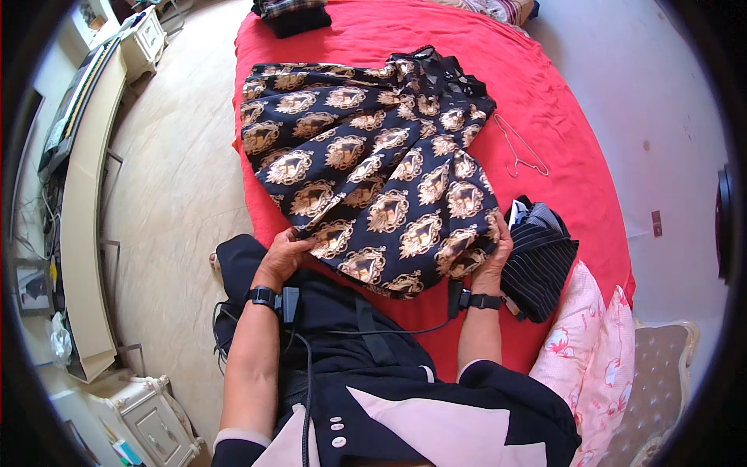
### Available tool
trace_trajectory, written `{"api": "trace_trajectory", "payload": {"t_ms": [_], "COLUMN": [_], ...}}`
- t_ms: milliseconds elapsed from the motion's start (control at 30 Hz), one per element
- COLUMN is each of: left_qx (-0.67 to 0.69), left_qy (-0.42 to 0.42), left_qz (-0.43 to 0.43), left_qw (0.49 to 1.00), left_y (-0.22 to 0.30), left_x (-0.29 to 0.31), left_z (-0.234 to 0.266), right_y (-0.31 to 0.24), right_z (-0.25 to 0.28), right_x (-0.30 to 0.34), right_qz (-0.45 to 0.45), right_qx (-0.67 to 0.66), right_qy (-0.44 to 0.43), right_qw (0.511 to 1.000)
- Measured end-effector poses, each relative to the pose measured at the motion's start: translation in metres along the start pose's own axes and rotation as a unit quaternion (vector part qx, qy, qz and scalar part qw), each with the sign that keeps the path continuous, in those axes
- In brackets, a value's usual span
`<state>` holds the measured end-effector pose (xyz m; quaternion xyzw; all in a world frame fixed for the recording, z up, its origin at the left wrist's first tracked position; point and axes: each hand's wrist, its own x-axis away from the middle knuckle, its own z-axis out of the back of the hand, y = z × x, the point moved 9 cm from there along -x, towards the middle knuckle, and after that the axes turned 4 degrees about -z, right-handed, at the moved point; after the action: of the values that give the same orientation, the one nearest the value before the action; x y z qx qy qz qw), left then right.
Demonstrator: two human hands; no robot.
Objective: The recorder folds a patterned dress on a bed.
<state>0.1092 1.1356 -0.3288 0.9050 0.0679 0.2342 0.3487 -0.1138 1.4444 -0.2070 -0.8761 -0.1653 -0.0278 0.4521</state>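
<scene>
A black dress [366, 171] with a repeated gold medallion print lies spread over the bed, its sheer black top pointing to the far right and its wide skirt toward me. My left hand [289, 251] grips the hem at the skirt's near left corner, fingers closed on the cloth. At the near right side my right hand [498, 243] holds the hem's other edge, its fingers partly hidden by the fabric. Right of the dress lies a thin wire hanger [520, 146], apart from it. Beside my right hand sits a folded dark pinstriped garment [542, 268].
The bed has a red sheet [576, 156]. Pink patterned pillows [580, 342] lean at the near right, by a tufted headboard [654, 389]. Dark folded clothes [296, 19] rest at the far left corner. A long low cabinet [89, 194] runs along the left wall. Cables hang from my wrist straps.
</scene>
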Motion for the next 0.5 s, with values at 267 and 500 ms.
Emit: {"api": "trace_trajectory", "payload": {"t_ms": [267,500], "left_qx": [0.026,-0.014], "left_qy": [0.007,0.050], "left_qz": [-0.006,-0.032], "left_qw": [1.000,0.998], "left_y": [0.001,0.004], "left_x": [-0.006,-0.002], "left_z": [-0.004,0.000], "right_y": [0.063,0.080], "right_z": [0.038,-0.004], "right_x": [-0.001,0.022], "right_qz": [-0.205,-0.241], "right_qx": [-0.007,0.287], "right_qy": [0.029,-0.152], "right_qw": [0.978,0.915]}}
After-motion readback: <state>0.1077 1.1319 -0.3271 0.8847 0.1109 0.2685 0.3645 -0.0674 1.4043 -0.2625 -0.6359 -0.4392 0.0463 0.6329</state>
